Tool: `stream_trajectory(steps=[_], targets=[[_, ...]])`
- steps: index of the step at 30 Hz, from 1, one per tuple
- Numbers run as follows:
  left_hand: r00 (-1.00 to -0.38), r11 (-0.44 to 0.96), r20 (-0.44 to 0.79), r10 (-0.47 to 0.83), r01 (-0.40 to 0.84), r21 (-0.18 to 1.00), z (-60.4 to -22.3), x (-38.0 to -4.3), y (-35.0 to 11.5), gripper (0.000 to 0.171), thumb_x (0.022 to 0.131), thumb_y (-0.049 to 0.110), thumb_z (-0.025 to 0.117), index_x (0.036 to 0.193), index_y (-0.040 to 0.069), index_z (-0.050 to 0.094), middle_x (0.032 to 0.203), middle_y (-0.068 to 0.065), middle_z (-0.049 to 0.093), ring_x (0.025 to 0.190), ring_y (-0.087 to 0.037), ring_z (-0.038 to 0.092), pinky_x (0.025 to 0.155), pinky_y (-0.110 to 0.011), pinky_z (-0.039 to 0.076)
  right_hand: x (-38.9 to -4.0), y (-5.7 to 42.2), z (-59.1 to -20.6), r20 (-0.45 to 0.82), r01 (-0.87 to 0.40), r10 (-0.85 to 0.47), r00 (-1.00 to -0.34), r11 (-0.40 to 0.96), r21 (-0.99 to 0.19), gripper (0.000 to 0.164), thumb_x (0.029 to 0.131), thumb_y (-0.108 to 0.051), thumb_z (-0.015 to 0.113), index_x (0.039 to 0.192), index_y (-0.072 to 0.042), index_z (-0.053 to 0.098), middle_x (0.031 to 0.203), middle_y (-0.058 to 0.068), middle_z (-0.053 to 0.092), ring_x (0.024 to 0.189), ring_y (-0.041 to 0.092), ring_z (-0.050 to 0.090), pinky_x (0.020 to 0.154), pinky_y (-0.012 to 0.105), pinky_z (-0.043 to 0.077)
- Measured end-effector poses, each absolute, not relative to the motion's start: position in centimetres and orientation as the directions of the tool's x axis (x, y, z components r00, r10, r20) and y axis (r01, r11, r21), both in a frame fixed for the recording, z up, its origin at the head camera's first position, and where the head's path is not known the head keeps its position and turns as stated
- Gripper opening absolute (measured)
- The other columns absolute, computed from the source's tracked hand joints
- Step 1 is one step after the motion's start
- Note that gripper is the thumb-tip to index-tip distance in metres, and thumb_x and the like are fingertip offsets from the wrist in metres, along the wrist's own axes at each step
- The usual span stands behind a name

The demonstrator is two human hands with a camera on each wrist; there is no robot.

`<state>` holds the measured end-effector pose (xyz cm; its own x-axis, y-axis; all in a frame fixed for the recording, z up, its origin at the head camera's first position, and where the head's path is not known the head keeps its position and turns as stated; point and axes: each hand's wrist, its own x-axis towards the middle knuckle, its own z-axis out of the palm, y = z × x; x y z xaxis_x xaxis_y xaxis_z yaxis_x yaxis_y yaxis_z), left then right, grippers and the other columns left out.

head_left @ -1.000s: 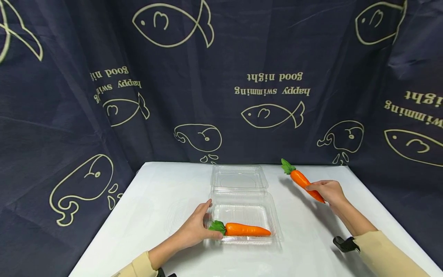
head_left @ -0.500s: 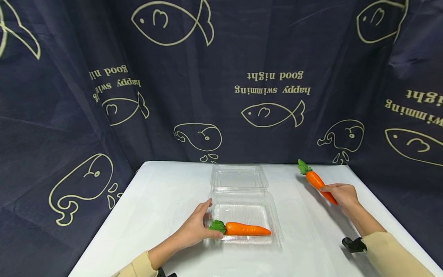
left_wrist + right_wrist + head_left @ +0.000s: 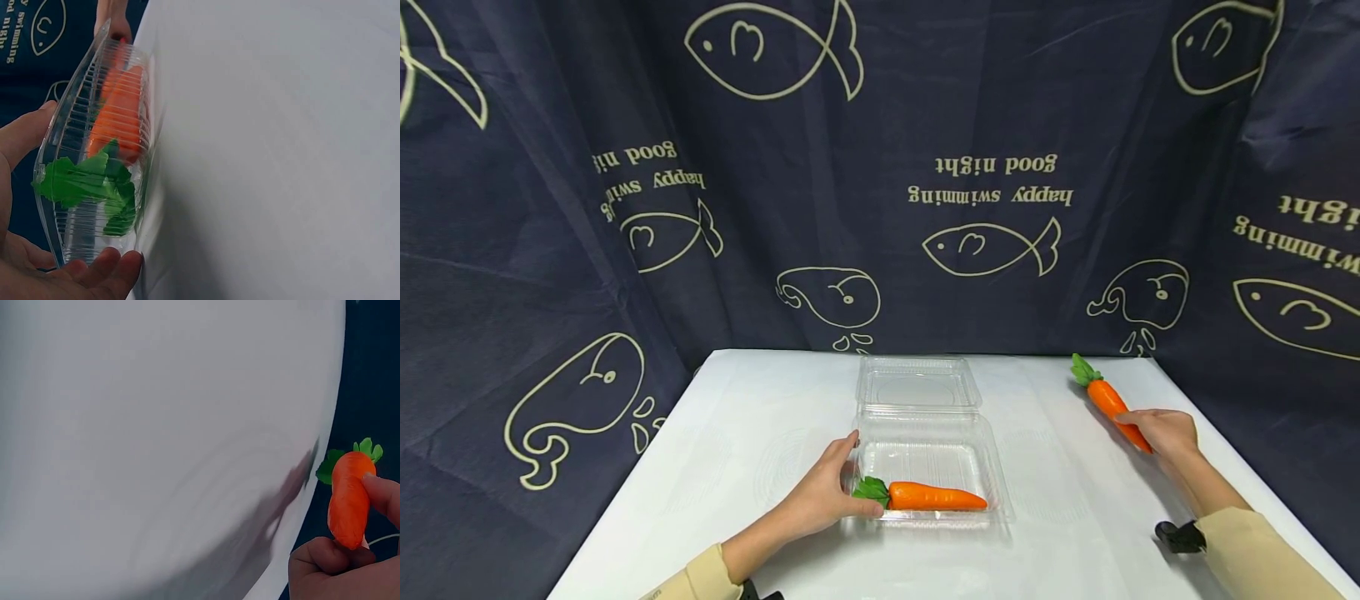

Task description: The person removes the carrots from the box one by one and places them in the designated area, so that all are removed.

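A clear plastic clamshell container [image 3: 992, 467] lies with its lid [image 3: 917, 383] folded back on the table. Inside its front part rests an orange carrot [image 3: 936, 497] with green leaves pointing left. My left hand [image 3: 820, 496] holds the container's left end, thumb at the front corner and fingers toward the back; the left wrist view shows the leaves [image 3: 81, 181] through the ribbed wall. On the right, my right hand [image 3: 1168, 433] pinches a second carrot [image 3: 1108, 400] near its tip, leaves pointing away. In the right wrist view, thumb and fingers meet around that carrot [image 3: 350, 500].
A white-covered table [image 3: 737, 417] carries everything. Dark blue cloth [image 3: 880, 192] with fish and whale drawings hangs behind it and along both sides. Black wrist straps [image 3: 1180, 537] show at the sleeves.
My right hand has moved right and slightly nearer and lower, carrying the second carrot away from the container. The left hand, the container and the carrot inside have stayed put.
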<state>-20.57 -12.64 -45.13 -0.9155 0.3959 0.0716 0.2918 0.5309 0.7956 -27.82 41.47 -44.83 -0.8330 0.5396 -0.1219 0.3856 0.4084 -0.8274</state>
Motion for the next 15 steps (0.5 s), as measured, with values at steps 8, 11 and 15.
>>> stream_trajectory(steps=[8,11,15], targets=[[-0.915,0.529,0.070,0.398,0.292,0.797,-45.2,-20.6,-12.7,0.119,0.072,0.041,0.091,0.158,-0.003,0.020,0.156,-0.019,0.035,0.129,-0.032,0.052,0.105,-0.052,0.043,-27.8,42.2,-45.4,-0.127,0.407,0.559,-0.819,0.411,-0.815,0.053,0.078,-0.022,0.079,0.116,0.013,0.065,0.083,0.003,0.069,0.096,0.030,0.058,0.069,0.029,0.042],[-0.914,0.530,0.072,0.399,0.294,0.795,-45.2,-20.6,-12.7,0.120,0.072,0.041,0.091,0.158,-0.004,0.020,0.155,-0.019,0.036,0.129,-0.032,0.053,0.105,-0.052,0.044,-27.8,42.3,-45.6,-0.137,0.416,0.567,-0.812,0.399,-0.817,0.050,0.078,-0.020,0.079,0.113,0.013,0.065,0.084,0.007,0.068,0.096,0.032,0.057,0.068,0.029,0.041],[-0.915,0.532,0.075,0.397,0.296,0.793,-45.2,-20.5,-12.6,0.120,0.072,0.041,0.091,0.158,-0.004,0.021,0.155,-0.019,0.036,0.130,-0.033,0.052,0.106,-0.054,0.042,-27.7,42.4,-46.1,-0.144,0.432,0.581,-0.801,0.395,-0.811,0.052,0.077,-0.019,0.080,0.113,0.015,0.063,0.086,0.012,0.067,0.095,0.034,0.057,0.064,0.028,0.040]])
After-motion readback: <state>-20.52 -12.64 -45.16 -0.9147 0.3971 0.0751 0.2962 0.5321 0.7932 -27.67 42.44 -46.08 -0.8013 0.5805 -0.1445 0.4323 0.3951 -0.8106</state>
